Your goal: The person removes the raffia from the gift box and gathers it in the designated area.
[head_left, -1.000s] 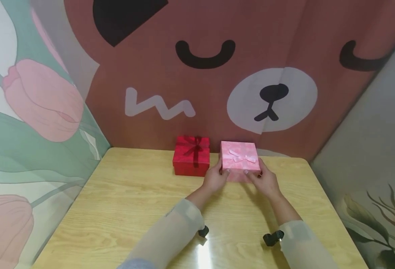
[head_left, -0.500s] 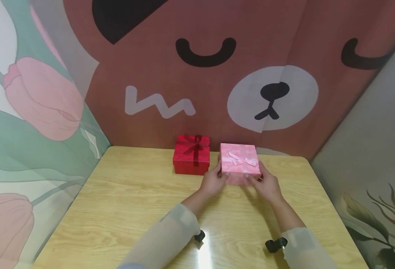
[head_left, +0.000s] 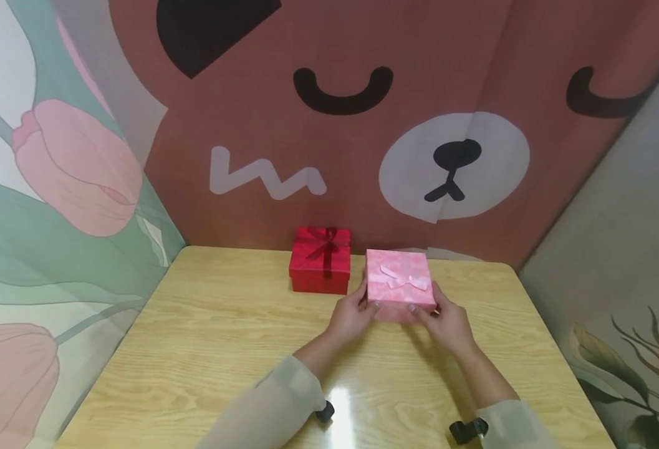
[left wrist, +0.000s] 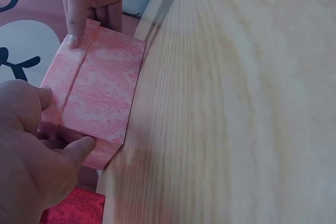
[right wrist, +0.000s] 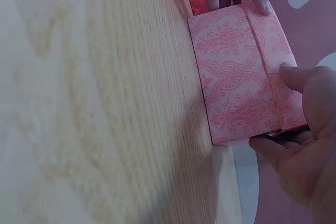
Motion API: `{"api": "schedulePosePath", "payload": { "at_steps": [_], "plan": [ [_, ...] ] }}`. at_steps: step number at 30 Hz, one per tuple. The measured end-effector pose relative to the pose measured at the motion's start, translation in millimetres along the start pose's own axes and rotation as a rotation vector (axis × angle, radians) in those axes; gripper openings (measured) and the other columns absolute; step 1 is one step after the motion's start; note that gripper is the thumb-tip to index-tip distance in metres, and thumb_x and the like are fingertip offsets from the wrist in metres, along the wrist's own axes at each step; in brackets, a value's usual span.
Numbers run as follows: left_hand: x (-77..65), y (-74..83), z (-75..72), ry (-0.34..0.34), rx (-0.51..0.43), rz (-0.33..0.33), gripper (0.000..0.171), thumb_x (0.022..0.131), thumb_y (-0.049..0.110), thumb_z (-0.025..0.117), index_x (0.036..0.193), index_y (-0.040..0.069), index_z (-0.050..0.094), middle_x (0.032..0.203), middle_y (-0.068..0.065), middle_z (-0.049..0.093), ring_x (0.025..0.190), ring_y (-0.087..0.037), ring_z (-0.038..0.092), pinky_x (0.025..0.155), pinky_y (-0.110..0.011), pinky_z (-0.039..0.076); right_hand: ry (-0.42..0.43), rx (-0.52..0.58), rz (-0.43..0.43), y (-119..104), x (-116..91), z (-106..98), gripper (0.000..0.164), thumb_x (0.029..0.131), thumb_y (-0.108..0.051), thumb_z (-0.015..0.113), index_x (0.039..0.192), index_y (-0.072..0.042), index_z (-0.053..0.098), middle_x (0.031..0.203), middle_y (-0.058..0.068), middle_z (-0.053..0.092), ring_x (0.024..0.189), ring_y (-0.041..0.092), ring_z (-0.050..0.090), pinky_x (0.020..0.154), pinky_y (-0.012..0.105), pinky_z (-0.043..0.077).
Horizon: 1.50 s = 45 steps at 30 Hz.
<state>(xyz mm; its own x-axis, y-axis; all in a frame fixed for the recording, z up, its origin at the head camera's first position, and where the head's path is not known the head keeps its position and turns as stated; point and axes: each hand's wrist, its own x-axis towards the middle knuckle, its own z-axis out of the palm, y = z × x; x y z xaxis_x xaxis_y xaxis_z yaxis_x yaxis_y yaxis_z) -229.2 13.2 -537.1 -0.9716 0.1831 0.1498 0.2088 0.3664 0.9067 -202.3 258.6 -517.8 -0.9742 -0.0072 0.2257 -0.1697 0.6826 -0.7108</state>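
Observation:
A pink patterned gift box (head_left: 399,274) with a pale pink ribbon bow on its lid is held between both hands near the back of the table. My left hand (head_left: 350,317) grips its left side, the thumb on the front of the lid edge. From the right, my right hand (head_left: 449,321) grips the other side in the same way. In both wrist views the lid sits on the pink gift box (left wrist: 102,82), and the fingers lie along its sides. A red gift box (head_left: 320,262) with a dark red ribbon bow stands just left of it, untouched.
The light wooden table (head_left: 206,337) ends at a wall hanging (head_left: 250,218) printed with a brown bear, close behind both boxes. A floral curtain (head_left: 71,262) borders the left side. Small black devices sit at both wrists.
Both hands have drawn the pink gift box a little toward me, away from the back edge. The red gift box has stayed in place.

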Motion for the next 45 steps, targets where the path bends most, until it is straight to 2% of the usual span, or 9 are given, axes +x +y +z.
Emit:
{"api": "schedulePosePath", "payload": {
  "at_steps": [14,21,29,33,38,45],
  "plan": [
    [-23.5,-1.0,-12.8,-0.007,0.016,0.056,0.068,0.098,0.03,0.073,0.156,0.006,0.044,0.142,-0.011,0.062,0.13,-0.021,0.059,0.104,-0.032,0.052,0.032,0.038,-0.022,-9,-22,5,0.085,0.093,-0.032,0.081,0.154,0.009,0.039,0.14,0.033,0.054,0.115,0.04,0.067,0.083,0.039,0.061],
    [-34.6,4.1,-18.6,-0.018,0.03,0.044,0.069,0.099,0.029,0.073,0.156,0.006,0.043,0.143,-0.009,0.062,0.135,-0.022,0.055,0.109,-0.036,0.048,0.025,0.055,-0.016,-15,-32,7,0.085,0.093,-0.032,0.08,0.154,0.01,0.038,0.143,0.032,0.052,0.119,0.039,0.065,0.084,0.038,0.061],
    [-43.1,1.4,-22.3,-0.04,-0.018,0.019,0.069,0.099,0.029,0.073,0.157,0.008,0.042,0.143,-0.011,0.061,0.129,-0.021,0.06,0.101,-0.031,0.053,0.04,0.061,-0.037,-20,-42,10,0.085,0.093,-0.032,0.08,0.154,0.01,0.038,0.144,0.032,0.052,0.115,0.04,0.067,0.082,0.036,0.061],
    [-48.2,0.2,-24.7,-0.038,0.006,0.018,0.07,0.099,0.031,0.073,0.158,0.009,0.042,0.143,-0.009,0.062,0.131,-0.02,0.059,0.103,-0.031,0.052,0.042,0.077,-0.051,-23,-46,12,0.085,0.093,-0.031,0.08,0.156,0.007,0.037,0.145,0.03,0.053,0.116,0.039,0.067,0.083,0.037,0.061],
    [-54.3,-0.1,-26.3,-0.028,0.007,0.02,0.07,0.099,0.032,0.074,0.158,0.014,0.042,0.141,-0.005,0.063,0.131,-0.018,0.057,0.104,-0.032,0.051,0.036,0.107,-0.03,-27,-51,13,0.084,0.092,-0.032,0.081,0.157,0.002,0.039,0.142,0.029,0.058,0.123,0.038,0.063,0.088,0.038,0.06],
    [-64.6,1.3,-30.1,-0.03,-0.01,0.02,0.069,0.099,0.031,0.073,0.157,0.01,0.042,0.142,-0.009,0.062,0.132,-0.022,0.057,0.105,-0.036,0.051,0.026,0.112,0.006,-32,-59,14,0.084,0.091,-0.03,0.083,0.155,0.005,0.039,0.14,0.032,0.057,0.127,0.041,0.06,0.089,0.039,0.059]
  ]
}}
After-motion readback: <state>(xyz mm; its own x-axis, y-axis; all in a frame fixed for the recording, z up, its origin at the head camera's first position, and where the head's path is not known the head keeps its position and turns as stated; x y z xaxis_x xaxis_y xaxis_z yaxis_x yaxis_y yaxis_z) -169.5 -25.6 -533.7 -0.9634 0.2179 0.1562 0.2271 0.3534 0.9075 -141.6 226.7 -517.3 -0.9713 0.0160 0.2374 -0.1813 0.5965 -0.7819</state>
